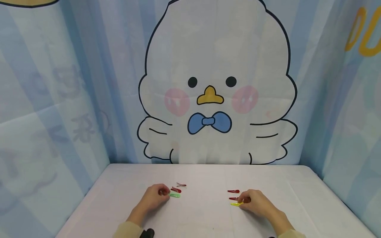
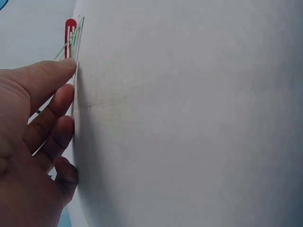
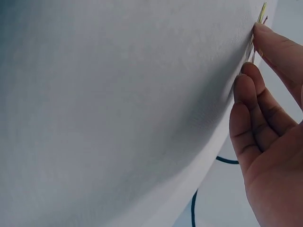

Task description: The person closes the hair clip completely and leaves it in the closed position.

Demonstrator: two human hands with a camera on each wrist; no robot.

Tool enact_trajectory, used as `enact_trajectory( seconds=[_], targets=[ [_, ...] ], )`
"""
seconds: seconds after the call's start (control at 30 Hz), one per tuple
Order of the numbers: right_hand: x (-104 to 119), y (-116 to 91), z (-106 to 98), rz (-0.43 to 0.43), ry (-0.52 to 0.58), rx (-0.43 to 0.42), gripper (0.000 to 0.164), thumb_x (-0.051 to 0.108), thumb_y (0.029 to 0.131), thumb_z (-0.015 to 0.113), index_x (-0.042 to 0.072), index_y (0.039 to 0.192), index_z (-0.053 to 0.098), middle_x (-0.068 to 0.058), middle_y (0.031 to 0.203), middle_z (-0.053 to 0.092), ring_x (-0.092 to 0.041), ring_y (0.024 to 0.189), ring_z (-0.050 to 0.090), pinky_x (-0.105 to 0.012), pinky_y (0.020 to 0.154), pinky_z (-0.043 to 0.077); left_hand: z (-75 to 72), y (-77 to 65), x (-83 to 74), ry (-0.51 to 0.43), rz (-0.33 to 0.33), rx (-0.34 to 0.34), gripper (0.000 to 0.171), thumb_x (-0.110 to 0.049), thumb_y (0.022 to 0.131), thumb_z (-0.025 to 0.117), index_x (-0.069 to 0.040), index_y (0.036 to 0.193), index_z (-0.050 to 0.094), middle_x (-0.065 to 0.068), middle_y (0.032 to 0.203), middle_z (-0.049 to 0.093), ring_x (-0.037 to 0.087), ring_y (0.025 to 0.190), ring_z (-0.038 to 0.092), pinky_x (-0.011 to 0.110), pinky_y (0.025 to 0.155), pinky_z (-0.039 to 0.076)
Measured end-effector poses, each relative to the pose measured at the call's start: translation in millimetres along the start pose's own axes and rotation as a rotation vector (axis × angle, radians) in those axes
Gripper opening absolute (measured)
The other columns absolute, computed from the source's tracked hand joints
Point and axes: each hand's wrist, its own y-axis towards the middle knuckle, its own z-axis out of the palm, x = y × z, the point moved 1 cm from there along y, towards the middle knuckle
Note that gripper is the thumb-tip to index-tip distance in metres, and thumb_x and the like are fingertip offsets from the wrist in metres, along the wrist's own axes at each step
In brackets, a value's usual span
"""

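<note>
Between thumb and fingers, my left hand (image 1: 154,197) pinches one end of a green snap hair clip (image 1: 175,195). The green clip looks sprung apart in the left wrist view, where a red hair clip (image 2: 70,28) shows behind it. Just beyond it lie a red hair clip (image 1: 176,189) and another reddish clip (image 1: 181,184) with its arms spread. On the other side, my right hand (image 1: 256,202) pinches a yellow hair clip (image 1: 236,204) at its near end. Two red hair clips lie above it, the farther one (image 1: 233,191) in full sight and the nearer one (image 1: 233,198) partly behind the fingers.
Both hands are over a white-covered table (image 1: 205,218). Striped blue-and-white curtains (image 1: 86,82) enclose the back and sides, with a cartoon bird (image 1: 217,49) printed on the back one. A black object (image 1: 148,233) sits by the left sleeve.
</note>
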Motion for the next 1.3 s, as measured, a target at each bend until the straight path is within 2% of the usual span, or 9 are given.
enact_trajectory(
  seconds=[0.13, 0.3, 0.7, 0.97, 1.3],
  targets=[
    [0, 1, 0, 0.016, 0.007, 0.017, 0.017, 0.001, 0.081, 0.081, 0.015, 0.087, 0.073, 0.001, 0.077, 0.052, -0.017, 0.075, 0.047, -0.031, 0.067, 0.04, 0.3, 1.2, -1.2, 0.026, -0.01, 0.006, 0.012, -0.005, 0.084, 0.077, -0.009, 0.093, 0.07, -0.001, 0.082, 0.058, 0.017, 0.076, 0.051, 0.034, 0.071, 0.045],
    [0, 1, -2, -0.008, 0.012, 0.019, 0.017, 0.003, 0.08, 0.082, 0.015, 0.088, 0.073, 0.001, 0.077, 0.052, -0.017, 0.075, 0.048, -0.031, 0.067, 0.04, 0.8, 4.0, -2.1, 0.046, -0.032, 0.009, 0.011, -0.006, 0.086, 0.077, -0.009, 0.093, 0.07, 0.0, 0.083, 0.057, 0.017, 0.077, 0.052, 0.036, 0.073, 0.046],
    [-6, 0, -3, -0.092, 0.027, 0.008, 0.014, 0.009, 0.081, 0.082, 0.016, 0.088, 0.072, 0.004, 0.077, 0.054, -0.016, 0.074, 0.049, -0.03, 0.065, 0.041, 4.2, 1.9, -3.0, 0.08, -0.007, 0.026, 0.009, -0.006, 0.088, 0.075, -0.011, 0.088, 0.067, 0.0, 0.084, 0.056, 0.017, 0.078, 0.05, 0.036, 0.073, 0.044],
    [-8, -2, -7, -0.147, 0.012, -0.027, 0.011, 0.012, 0.083, 0.081, 0.017, 0.088, 0.072, 0.008, 0.076, 0.056, -0.01, 0.071, 0.049, -0.028, 0.065, 0.042, 2.7, 2.3, -1.8, 0.062, 0.008, 0.049, 0.008, -0.006, 0.09, 0.073, -0.01, 0.088, 0.067, -0.001, 0.085, 0.057, 0.017, 0.079, 0.051, 0.038, 0.075, 0.044],
    [-2, -4, -12, -0.003, 0.032, -0.06, 0.01, 0.013, 0.085, 0.08, 0.016, 0.091, 0.073, 0.004, 0.078, 0.057, -0.016, 0.073, 0.05, -0.029, 0.064, 0.043, -0.8, 0.9, -1.9, 0.0, -0.011, 0.04, 0.006, -0.006, 0.092, 0.072, -0.008, 0.092, 0.066, -0.001, 0.084, 0.057, 0.017, 0.078, 0.051, 0.035, 0.072, 0.044]
  ],
)
